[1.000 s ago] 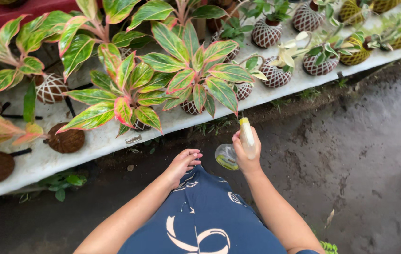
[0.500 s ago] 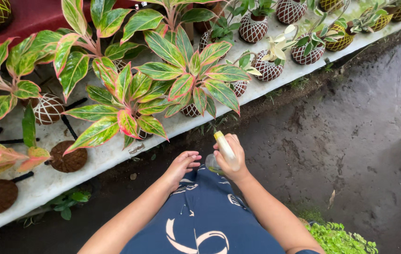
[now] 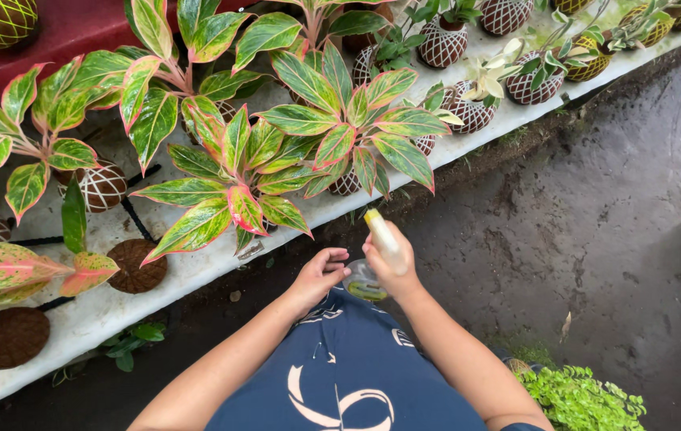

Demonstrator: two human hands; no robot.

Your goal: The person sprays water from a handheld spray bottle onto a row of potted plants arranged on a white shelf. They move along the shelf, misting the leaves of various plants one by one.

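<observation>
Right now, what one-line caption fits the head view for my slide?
Right hand holds a small clear spray bottle with a yellow nozzle beside the left hand, before pink-edged green leafy plants on a white bench.

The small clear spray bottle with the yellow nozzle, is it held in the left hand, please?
No, the right hand grips the small clear spray bottle with the yellow nozzle; the left hand is empty beside it.

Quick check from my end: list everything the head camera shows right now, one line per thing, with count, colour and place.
spray bottle: one, clear with yellowish top, in right hand.
leafy plants: several, green leaves edged pink, on the shelf.
moss balls: many, brown, netted in white or yellow, along the shelf.
bare brown balls: two, shelf front left.
shelf: one, pale, running diagonally.
ground: dark wet soil, right.
small green plant: one, bottom right.
left hand: empty, beside the bottle.
right hand: gripping the bottle.
</observation>
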